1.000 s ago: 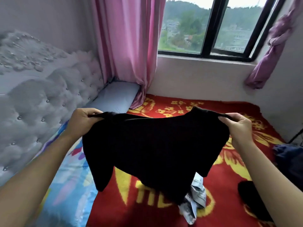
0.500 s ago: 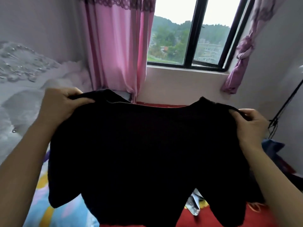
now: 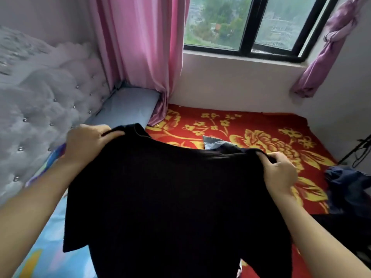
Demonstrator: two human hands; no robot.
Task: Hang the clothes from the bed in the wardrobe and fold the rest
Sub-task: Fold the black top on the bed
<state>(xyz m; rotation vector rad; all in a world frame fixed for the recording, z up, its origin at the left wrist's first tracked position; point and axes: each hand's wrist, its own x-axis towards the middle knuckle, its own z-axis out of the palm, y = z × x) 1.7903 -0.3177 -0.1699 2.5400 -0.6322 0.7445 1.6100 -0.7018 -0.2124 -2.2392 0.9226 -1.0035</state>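
I hold a black short-sleeved shirt [image 3: 170, 197] spread wide above the bed. My left hand [image 3: 86, 143] grips its left shoulder, and my right hand [image 3: 281, 175] grips the right shoulder. The shirt hangs down toward me and hides the bed below it. Behind its collar a bit of grey-blue denim garment [image 3: 216, 144] lies on the red blanket [image 3: 261, 133] with yellow flowers. A dark navy garment [image 3: 349, 189] is heaped at the blanket's right edge.
A grey tufted headboard [image 3: 40, 109] stands at the left, with a pale blue pillow [image 3: 128, 107] beside it and a colourful sheet [image 3: 50, 237] below. Pink curtain [image 3: 140, 47] and window [image 3: 251, 23] are ahead. A black stand with cables [image 3: 359, 151] is far right.
The shirt has come down from in front of the window to lower over the bed, and my view has tilted down. Both hands keep their hold on the shoulders.
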